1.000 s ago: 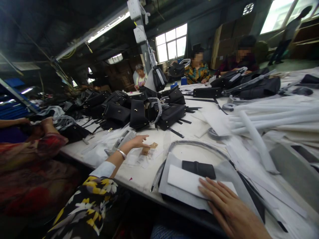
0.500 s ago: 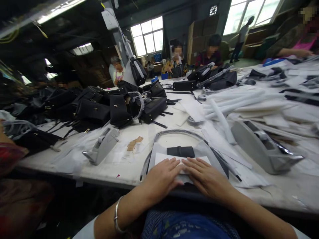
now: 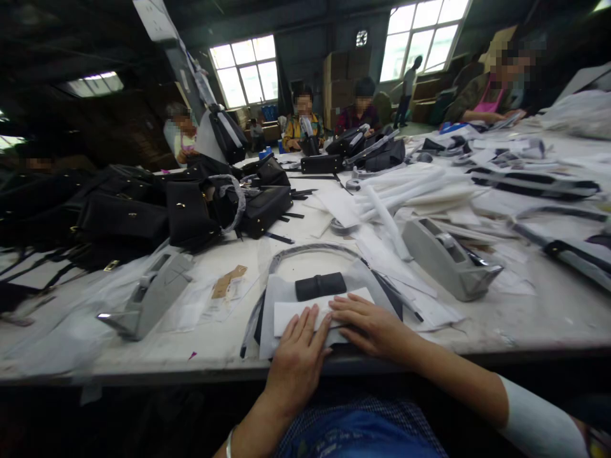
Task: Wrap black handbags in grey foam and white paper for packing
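Note:
A black bag (image 3: 395, 305) lies on the table right in front of me, mostly covered by greyish translucent wrapping (image 3: 273, 286). Its wrapped handle (image 3: 315, 249) arches away from me. On top rests a folded white sheet (image 3: 285, 316), just below a small black strap piece (image 3: 320, 286). My left hand (image 3: 296, 356) is flat on the sheet's near edge, fingers stretched out. Beside it my right hand (image 3: 370, 323) also lies flat, fingers extended over the sheet's right part. Neither hand grasps anything. The bag's near side is partly hidden under my hands.
Grey tape dispensers stand left (image 3: 147, 296) and right (image 3: 449, 261) of the bag. Black handbags (image 3: 195, 210) pile up at the left. White paper rolls (image 3: 389, 219) and loose sheets spread behind the right dispenser. Brown tags (image 3: 228, 281) lie on plastic. Several people sit around the table.
The view has turned right, so everything sits further left. My left hand now points more steeply forward, and the white sheet looks slightly turned. Both hands stay flat on it.

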`<state>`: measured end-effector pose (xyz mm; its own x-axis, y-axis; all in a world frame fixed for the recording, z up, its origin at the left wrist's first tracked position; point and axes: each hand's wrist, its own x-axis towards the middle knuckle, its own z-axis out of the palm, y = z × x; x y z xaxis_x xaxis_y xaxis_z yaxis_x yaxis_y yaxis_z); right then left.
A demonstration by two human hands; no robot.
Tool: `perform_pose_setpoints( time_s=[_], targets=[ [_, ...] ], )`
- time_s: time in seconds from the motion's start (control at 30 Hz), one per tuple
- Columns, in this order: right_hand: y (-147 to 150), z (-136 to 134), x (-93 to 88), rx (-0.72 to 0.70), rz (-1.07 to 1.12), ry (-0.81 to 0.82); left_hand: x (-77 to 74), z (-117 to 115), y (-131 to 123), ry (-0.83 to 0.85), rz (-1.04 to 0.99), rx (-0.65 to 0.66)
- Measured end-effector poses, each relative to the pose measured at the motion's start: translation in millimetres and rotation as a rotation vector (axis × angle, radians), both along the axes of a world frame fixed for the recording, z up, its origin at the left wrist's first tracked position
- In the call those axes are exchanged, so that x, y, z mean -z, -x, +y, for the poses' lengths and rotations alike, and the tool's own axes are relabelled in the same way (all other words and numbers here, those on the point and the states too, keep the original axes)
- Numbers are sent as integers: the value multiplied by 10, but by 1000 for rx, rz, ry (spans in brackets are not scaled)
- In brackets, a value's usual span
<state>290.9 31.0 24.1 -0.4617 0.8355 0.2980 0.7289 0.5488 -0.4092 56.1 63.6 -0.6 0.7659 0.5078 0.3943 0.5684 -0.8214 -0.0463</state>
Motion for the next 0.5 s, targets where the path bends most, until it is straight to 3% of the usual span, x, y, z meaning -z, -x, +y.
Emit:
perform_pose_setpoints(
  time_s=[0.07,0.13,0.17,0.23,0.27,0.4,0.5],
  targets=[
    [-75,84,-128,-2,87,79,25,-5,-18,-45,-16,-18],
    [-251,276,-317,122,115,141,39,1,-26,-80,-29,-16],
    [-380,411,-416,254,103,145,45,6,-28,-94,-36,-14],
    [-693,731,-582,672,-4,54,58,14,-29,-115,-53,-11],
    [-860,899,-635,792,-34,33,65,18,-29,-124,-61,-11],
    [-1368,1435,-650,1004,-106,44,85,23,-29,-165,-51,-6],
    [-1482,1610,-609,1073,-121,60,69,19,-27,-151,-62,-3]
  ],
)
